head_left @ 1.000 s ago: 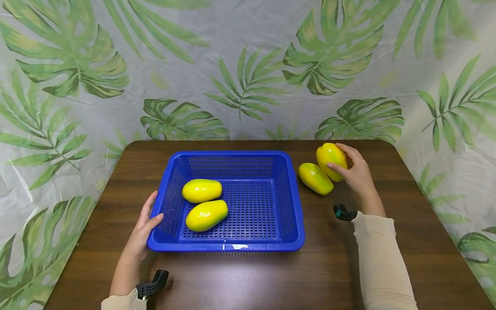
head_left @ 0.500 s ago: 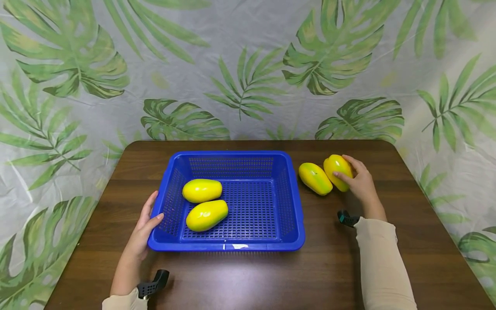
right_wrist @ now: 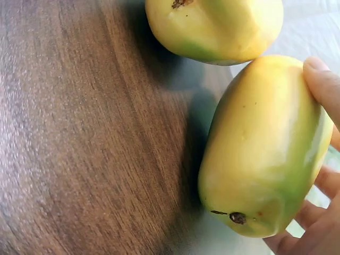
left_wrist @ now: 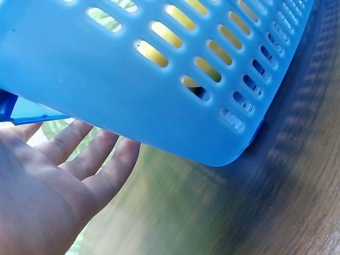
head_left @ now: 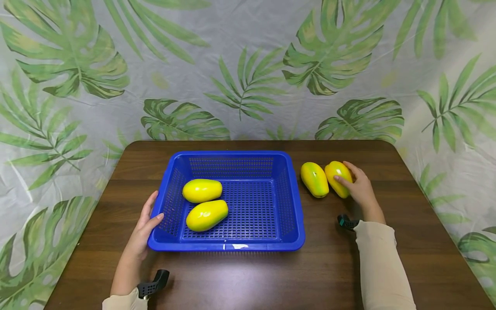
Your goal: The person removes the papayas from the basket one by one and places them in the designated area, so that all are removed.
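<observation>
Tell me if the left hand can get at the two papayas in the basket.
Probably yes. The left hand rests open on the basket at its left wall, the papayas lie just inside, and nothing covers them.

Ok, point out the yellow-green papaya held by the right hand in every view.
Head: the yellow-green papaya lies on the brown wooden table, right of the blue plastic basket, gripped by the right hand.
Left wrist: not in it; only basket wall and left hand show.
Right wrist: right of centre, fingertips on its far side.
Shared landmark: the second papaya beside it.
</observation>
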`<state>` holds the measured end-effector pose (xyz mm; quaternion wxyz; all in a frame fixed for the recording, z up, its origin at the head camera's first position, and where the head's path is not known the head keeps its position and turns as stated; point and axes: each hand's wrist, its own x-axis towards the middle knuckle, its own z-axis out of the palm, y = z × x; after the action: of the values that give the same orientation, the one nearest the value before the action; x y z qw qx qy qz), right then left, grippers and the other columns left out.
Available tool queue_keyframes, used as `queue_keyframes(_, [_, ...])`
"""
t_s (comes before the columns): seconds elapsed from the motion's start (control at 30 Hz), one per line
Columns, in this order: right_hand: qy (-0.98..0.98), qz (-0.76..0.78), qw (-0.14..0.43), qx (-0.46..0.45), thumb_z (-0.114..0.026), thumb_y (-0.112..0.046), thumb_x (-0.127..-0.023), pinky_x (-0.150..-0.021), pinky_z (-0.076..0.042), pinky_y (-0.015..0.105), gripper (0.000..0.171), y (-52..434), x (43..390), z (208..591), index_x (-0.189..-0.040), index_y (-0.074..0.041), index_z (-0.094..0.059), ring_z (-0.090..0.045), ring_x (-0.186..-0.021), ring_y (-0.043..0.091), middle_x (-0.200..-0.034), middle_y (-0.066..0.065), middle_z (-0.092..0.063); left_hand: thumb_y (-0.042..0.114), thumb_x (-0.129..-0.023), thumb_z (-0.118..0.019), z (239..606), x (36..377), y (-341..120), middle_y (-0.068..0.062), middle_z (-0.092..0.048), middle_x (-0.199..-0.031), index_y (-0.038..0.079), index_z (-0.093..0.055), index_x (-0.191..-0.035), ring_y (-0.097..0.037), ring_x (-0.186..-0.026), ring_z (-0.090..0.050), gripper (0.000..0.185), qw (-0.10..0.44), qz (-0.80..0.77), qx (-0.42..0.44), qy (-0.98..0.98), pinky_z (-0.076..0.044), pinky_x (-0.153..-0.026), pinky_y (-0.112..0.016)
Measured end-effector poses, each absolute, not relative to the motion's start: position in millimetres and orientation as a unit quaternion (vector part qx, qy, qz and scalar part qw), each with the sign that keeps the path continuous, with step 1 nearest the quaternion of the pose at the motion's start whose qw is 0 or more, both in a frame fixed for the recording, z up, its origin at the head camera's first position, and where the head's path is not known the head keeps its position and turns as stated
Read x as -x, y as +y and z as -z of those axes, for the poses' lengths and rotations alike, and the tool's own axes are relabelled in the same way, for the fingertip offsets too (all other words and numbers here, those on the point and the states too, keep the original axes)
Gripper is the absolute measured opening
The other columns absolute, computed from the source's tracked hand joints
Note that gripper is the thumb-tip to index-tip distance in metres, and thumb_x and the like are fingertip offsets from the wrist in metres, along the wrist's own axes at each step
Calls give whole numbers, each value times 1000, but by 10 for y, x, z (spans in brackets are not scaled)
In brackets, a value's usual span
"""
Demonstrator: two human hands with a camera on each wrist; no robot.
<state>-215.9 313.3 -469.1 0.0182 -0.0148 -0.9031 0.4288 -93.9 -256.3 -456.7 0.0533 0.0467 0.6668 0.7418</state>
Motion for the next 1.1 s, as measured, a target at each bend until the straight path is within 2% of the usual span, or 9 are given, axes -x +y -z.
queue_keyframes(0.37, [-907, -421, 4, 12, -50, -45, -88, -92, -20, 62, 74, 3130, 2188, 4724, -143, -6, -20, -23, -120, 49, -138, 30, -18, 9, -96, -34, 4563, 936, -2559, -10, -12, -141, 20, -7, -144, -19, -106, -45, 56, 52, -741, -45, 668, -45, -80, -29])
queue_keyframes(0.77, [-901, -429, 55, -12, -54, -38, -89, -97, -12, 60, 70, 3114, 2215, 4748, -140, -1, -24, -12, -128, 43, -142, 25, -15, 10, -96, -34, 4567, 937, -2562, -10, -11, -142, 20, -7, -144, -19, -107, -45, 56, 53, -741, -45, 668, -45, -80, -29])
queue_keyframes(1.1, [-899, -430, 82, -8, -55, -39, -87, -96, -12, 62, 72, 3037, 2187, 4619, -142, -6, -22, -9, -129, 43, -144, 21, -11, 11, -96, -34, 4554, 941, -2561, -11, -10, -142, 20, -6, -144, -21, -106, -45, 56, 56, -738, -42, 671, -45, -80, -30])
